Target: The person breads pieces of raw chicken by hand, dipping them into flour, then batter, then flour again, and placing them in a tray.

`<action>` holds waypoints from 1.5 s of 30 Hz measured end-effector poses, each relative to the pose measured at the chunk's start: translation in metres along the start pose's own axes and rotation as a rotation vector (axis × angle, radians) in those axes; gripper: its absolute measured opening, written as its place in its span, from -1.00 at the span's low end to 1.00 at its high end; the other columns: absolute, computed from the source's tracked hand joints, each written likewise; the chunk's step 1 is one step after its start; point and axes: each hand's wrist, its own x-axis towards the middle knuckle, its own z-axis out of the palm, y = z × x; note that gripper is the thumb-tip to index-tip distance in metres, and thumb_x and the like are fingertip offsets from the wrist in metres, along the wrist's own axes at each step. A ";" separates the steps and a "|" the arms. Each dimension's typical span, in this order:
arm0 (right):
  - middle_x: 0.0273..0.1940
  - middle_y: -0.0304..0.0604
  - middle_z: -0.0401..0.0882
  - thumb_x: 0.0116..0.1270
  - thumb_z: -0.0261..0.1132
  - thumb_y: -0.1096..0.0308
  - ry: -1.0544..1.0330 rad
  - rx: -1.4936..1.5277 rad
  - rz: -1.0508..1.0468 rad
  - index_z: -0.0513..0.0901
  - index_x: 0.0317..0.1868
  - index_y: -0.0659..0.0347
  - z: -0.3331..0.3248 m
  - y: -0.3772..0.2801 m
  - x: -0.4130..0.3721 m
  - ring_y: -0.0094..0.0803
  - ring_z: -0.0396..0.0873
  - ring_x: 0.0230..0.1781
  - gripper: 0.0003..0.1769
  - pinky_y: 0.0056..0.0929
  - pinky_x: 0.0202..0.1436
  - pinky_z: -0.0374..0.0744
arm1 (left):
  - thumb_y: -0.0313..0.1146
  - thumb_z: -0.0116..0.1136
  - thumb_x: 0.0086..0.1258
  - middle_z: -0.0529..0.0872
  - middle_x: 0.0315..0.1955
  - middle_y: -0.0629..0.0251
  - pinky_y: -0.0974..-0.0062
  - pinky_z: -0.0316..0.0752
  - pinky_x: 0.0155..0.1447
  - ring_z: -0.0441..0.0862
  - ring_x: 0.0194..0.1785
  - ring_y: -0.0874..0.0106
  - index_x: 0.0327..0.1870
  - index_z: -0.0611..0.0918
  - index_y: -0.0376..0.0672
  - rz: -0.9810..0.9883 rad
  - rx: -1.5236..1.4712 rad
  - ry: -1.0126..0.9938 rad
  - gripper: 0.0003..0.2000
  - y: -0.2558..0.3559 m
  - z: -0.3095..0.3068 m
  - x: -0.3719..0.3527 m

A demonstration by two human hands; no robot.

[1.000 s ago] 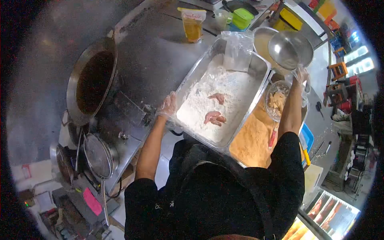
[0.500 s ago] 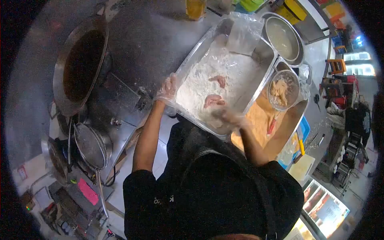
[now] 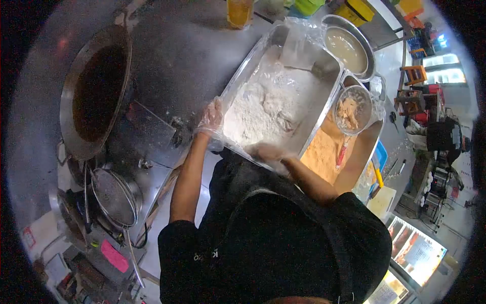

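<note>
A rectangular metal tray [image 3: 324, 104] holds a bed of white flour [image 3: 255, 114]. My left hand [image 3: 211, 116], in a clear plastic glove, grips the tray's left rim. Low in the tray, at its near end, my right hand [image 3: 267, 151] is in or just above the flour; motion smears its fingers. Flour-coated lumps show faintly around the middle, and no pink meat is visible now. To the right sits a second metal tray [image 3: 372, 147] of orange-tan crumbs [image 3: 324, 152], with a strainer [image 3: 353, 109] holding pale clumps and a red-handled tool [image 3: 341, 153].
A wide pan of dark oil [image 3: 98, 93] stands at the left, with a round mesh strainer [image 3: 114, 195] below it. A bowl of pale liquid [image 3: 347, 50] sits behind the trays. An amber container [image 3: 239, 14] stands at the back. A blue bin [image 3: 380, 154] is at the right.
My right hand has moved left and nearer along the tray's near end. The two pink meat pieces are now covered by flour. My left hand stays on the rim.
</note>
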 end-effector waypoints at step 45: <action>-0.26 -0.11 0.58 0.27 0.10 0.15 0.797 -0.048 0.395 0.58 -0.19 0.17 -0.024 -0.042 0.030 -0.31 0.54 -0.24 -0.71 -0.35 -0.12 0.50 | -0.12 -0.26 0.40 0.62 -0.43 -0.08 0.10 0.47 -0.28 0.56 -0.33 -0.08 -0.34 0.61 -0.25 -0.150 -0.087 0.018 -0.58 0.030 -0.028 0.012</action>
